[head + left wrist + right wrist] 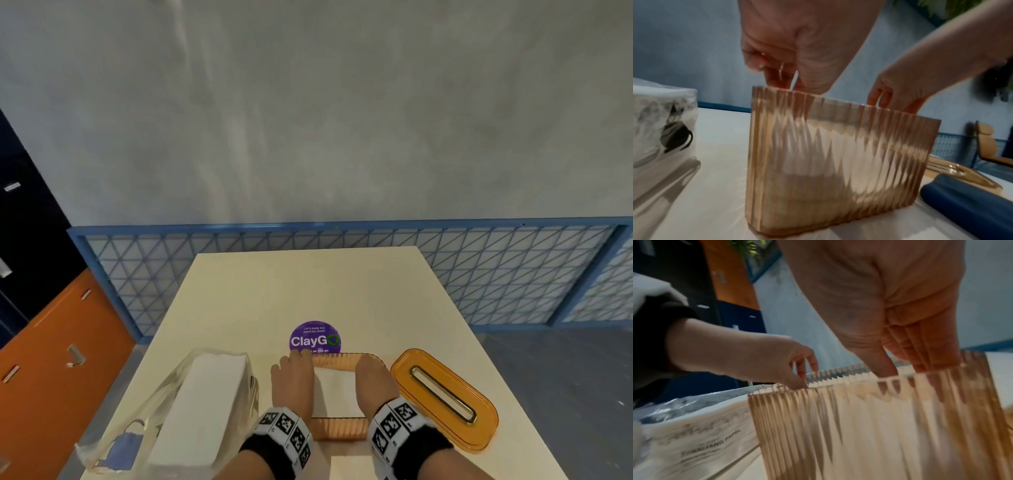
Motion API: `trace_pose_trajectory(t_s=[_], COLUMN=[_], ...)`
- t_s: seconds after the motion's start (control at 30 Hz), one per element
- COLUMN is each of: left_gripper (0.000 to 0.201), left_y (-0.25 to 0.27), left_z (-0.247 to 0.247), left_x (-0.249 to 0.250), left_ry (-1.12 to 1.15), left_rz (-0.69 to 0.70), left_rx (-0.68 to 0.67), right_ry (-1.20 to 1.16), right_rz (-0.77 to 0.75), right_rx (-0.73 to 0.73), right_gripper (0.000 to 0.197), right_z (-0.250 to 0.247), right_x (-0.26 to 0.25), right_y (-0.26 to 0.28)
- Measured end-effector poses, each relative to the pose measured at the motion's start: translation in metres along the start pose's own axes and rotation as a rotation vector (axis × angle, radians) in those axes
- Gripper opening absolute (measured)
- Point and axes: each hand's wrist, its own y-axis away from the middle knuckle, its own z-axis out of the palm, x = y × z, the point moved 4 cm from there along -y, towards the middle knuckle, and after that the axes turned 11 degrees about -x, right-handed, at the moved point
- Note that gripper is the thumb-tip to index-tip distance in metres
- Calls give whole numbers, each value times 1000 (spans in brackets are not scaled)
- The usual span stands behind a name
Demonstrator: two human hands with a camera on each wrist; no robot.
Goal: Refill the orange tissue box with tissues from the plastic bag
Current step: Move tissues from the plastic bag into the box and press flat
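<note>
The orange ribbed tissue box stands open on the table, near its front edge. A white stack of tissues sits inside it, showing through the wall. My left hand dips into the box's left end, fingers and thumb closed on the stack's end. Inside the right end, my right hand holds the other end with fingers pointing down. The clear plastic bag of tissues lies to the left. The orange lid with a slot lies to the right.
The cream table stretches away beyond the box and carries a purple round sticker. A blue face mask lies in the bag's near end. Behind the table runs a blue mesh fence; orange and dark cabinets stand left.
</note>
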Motion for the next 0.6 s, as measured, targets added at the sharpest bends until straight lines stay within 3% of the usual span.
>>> trace_pose_trajectory(t_s=[0.1,0.3,0.47,0.6], left_gripper=[37,34,34,36], left_y=[-7,-26,-25,-27], left_z=[21,36,40,41], left_x=[4,3,3,2], left_ry=[-5,42,-66,49], left_rz=[91,114,114,89], left_rx=[-53,-357,-432,-376], right_ry=[125,209,319,341], right_rz=[-54,-67,-82,-93], right_rx=[-3,-299,-395,-350], right_gripper=[33,35,34,34], right_z=[2,18,20,13], right_x=[-8,-9,-6,-9], right_y=[1,-12,-14,-15])
